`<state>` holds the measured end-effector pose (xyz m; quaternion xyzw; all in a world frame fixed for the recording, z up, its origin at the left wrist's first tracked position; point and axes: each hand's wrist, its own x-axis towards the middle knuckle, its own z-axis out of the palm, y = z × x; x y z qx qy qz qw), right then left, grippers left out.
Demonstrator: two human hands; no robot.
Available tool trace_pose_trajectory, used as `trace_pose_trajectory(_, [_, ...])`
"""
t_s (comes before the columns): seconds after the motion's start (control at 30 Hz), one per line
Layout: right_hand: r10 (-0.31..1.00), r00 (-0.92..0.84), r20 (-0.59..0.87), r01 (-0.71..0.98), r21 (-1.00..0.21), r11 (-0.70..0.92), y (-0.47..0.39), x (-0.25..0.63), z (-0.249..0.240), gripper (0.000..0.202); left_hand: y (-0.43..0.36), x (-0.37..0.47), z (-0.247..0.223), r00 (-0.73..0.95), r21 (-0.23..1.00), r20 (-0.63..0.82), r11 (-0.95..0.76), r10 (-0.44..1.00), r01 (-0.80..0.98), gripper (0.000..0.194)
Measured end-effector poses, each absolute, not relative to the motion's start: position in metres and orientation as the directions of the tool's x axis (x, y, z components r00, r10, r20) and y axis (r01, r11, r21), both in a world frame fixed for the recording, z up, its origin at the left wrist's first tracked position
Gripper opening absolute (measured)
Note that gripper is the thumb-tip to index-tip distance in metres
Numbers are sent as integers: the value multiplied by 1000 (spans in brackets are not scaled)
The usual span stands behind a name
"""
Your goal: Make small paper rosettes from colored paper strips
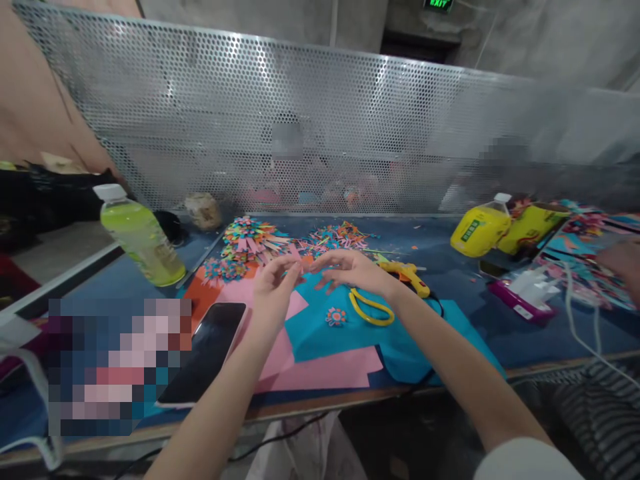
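Both hands hover over the middle of the table, fingertips nearly meeting. Left hand has a loose grip, fingers curled and half spread, thumb and forefinger close together; whether anything small sits between them I cannot tell. Right hand is flat and spread, palm down, holding nothing that shows.

Under the hands lie paper sheets: teal paper on top, pink paper beneath it reaching to the near edge, and an orange sheet to the left. A small paper flower rests on the teal paper, just beside yellow scissors. A yellow glue gun lies just past the right wrist. Behind the hands is a pile of coloured paper scraps.

A dark phone lies face up near the left forearm, by the pink paper. A green bottle stands at the left, and two yellow bottles lie tilted at the right, near a white cable.

The table has a blue top and a worn near edge. A perforated metal screen runs along its far side, with blurred shapes behind it. Beyond are grey concrete walls and a green exit sign. At the far right edge another person's hand rests among more scraps.
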<state>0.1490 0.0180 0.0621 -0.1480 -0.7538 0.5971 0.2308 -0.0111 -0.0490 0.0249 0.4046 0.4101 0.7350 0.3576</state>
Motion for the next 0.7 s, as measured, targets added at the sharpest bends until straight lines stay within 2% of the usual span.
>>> trace_pose_trajectory(0.2, [566,-809,158,-82,-984,157,26,152,56,30,-52,-6,30,-295,903,209,-300,932,-307,23])
trace_pose_trajectory(0.33, [643,-760,95,-62,-995,74,33,157,51,21,-48,-11,29,-403,870,232,-374,885,-321,22])
trace_pose_trajectory(0.43, [687,-723,76,-67,-997,39,36,160,49,23,-45,-14,25,-465,876,274,-418,842,-241,20])
trace_pose_trajectory(0.7, [644,-760,88,-79,-996,43,30,156,47,23,-48,-8,19,-275,926,279,-334,920,-176,21])
